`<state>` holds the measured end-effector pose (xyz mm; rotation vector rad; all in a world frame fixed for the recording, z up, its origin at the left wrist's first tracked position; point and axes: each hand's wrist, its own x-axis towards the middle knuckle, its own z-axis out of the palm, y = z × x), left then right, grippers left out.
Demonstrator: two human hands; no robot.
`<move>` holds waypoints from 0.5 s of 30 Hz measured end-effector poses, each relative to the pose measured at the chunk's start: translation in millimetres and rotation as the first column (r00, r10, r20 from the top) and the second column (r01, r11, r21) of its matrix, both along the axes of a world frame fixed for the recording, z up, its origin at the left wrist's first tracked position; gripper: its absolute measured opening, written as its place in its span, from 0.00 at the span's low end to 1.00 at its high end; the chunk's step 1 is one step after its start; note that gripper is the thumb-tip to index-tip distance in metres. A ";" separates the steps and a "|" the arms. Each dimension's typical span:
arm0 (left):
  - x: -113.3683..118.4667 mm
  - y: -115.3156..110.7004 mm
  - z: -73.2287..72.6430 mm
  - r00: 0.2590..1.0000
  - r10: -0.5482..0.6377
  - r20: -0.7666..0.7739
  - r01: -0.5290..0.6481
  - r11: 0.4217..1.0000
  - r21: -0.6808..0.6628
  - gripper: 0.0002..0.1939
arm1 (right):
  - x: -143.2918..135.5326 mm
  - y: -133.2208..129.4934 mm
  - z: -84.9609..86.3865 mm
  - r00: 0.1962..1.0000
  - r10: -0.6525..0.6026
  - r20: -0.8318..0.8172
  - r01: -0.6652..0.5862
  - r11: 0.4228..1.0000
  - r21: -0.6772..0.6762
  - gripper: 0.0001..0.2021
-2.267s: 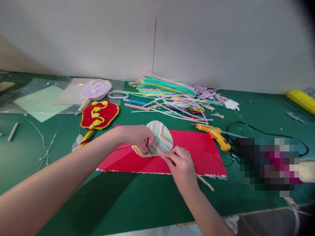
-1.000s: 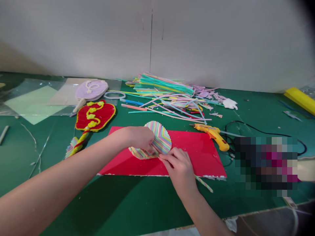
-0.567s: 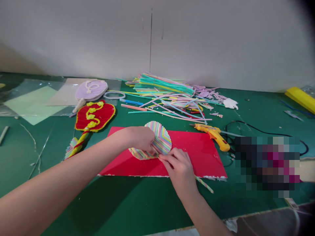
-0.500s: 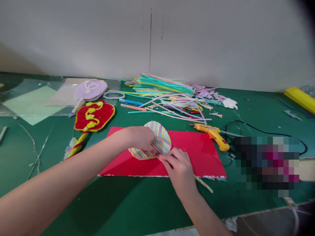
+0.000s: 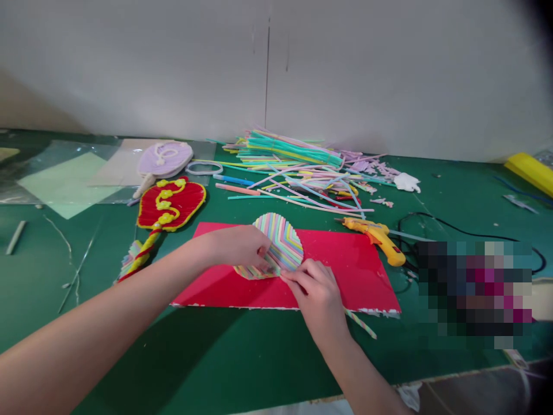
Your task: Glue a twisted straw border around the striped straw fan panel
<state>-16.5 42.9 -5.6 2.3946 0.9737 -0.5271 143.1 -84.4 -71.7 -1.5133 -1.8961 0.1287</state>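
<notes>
A round fan of pastel striped pipe cleaners (image 5: 283, 239) lies over a red board (image 5: 349, 262). My left hand (image 5: 242, 248) reaches across it from the left, fingers curled down and pressed to its lower part. At the fan's lower right edge, my right hand (image 5: 315, 288) is closed in a pinch, close to the left fingertips. A twisted pastel pipe-cleaner handle (image 5: 363, 324) runs under the right hand and sticks out past the board's front edge. Whether handle and fan are joined is hidden by my fingers.
Left of the board lie a red and yellow fan (image 5: 173, 202) and a lilac fan (image 5: 164, 158). Bundled pipe cleaners (image 5: 294, 150) are heaped at the back, below the wall. A yellow glue gun (image 5: 380, 239) rests at right, near a black cable (image 5: 458, 218) and a pixelated area.
My left fingers have shifted slightly on the fan and lifted a little apart, showing a small gap. The right hand keeps its pinch. The whole view has shifted slightly.
</notes>
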 end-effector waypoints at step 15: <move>-10.9 4.5 6.9 0.982 -0.020 0.188 0.046 0.990 -0.132 0.03 | 0.9 -0.3 -0.3 1.000 0.012 0.018 -0.012 1.000 0.007 0.05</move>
